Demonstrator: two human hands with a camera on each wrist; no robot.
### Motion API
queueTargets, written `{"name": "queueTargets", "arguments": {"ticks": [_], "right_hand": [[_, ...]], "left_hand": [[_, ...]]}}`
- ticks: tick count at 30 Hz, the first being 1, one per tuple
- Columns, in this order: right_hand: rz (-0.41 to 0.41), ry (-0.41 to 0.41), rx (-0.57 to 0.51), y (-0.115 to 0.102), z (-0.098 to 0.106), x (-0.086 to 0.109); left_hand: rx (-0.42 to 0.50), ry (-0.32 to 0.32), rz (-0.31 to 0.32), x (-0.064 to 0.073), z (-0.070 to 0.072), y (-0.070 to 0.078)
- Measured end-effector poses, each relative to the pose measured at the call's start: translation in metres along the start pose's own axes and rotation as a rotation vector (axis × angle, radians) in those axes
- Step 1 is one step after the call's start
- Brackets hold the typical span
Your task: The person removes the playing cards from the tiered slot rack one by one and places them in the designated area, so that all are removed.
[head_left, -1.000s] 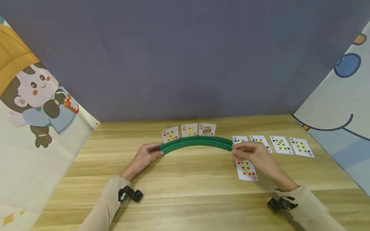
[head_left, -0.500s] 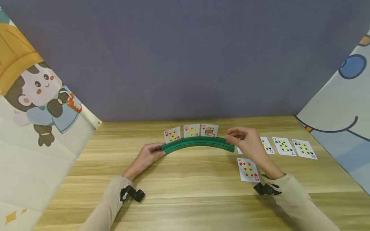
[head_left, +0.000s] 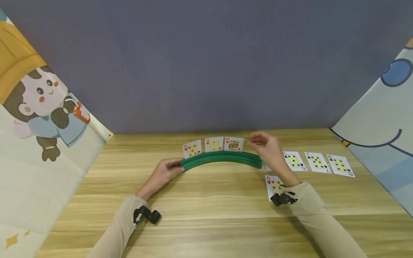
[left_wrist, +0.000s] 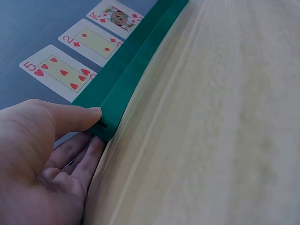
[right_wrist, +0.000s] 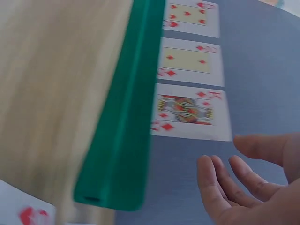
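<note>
A curved green card holder stands on the table with three playing cards upright in it: the five of hearts, the two of diamonds and the king of diamonds. My left hand pinches the holder's left end; in the left wrist view the thumb lies on top of it. Just right of the king, above the holder's right end, is my right hand. The right wrist view shows its fingers and thumb apart with nothing between them.
On the right of the table lie the five of spades, seven of spades and six of spades, face up. Another card beside them is mostly hidden behind my right hand. The six of hearts is partly covered by my right wrist.
My right hand has moved from the holder's right end up and to the left, towards the king of diamonds. The left hand keeps its hold on the holder.
</note>
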State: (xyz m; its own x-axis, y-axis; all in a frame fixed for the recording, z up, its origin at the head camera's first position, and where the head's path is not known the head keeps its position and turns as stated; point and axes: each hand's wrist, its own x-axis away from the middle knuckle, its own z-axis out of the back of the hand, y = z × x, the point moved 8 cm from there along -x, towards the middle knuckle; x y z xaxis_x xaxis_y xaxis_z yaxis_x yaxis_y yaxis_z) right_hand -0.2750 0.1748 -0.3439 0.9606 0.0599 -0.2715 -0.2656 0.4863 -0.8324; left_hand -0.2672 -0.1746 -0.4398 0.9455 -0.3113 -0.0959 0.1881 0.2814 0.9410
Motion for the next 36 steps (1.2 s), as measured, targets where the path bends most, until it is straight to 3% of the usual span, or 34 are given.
{"name": "queueTargets", "arguments": {"ticks": [5, 10, 15, 36], "right_hand": [[-0.041, -0.059, -0.047, 0.014, -0.019, -0.001], [-0.009, -0.061, 0.051, 0.015, -0.029, 0.001], [0.002, -0.023, 0.125, 0.015, -0.027, 0.003], [0.068, -0.006, 0.115, 0.015, -0.022, 0.002]], "left_hand": [[-0.006, 0.002, 0.013, -0.001, 0.001, -0.001], [-0.003, 0.006, 0.017, -0.001, 0.001, -0.001], [0.01, 0.002, 0.007, -0.002, 0.0, 0.001], [0.003, -0.001, 0.011, -0.003, 0.001, -0.003]]}}
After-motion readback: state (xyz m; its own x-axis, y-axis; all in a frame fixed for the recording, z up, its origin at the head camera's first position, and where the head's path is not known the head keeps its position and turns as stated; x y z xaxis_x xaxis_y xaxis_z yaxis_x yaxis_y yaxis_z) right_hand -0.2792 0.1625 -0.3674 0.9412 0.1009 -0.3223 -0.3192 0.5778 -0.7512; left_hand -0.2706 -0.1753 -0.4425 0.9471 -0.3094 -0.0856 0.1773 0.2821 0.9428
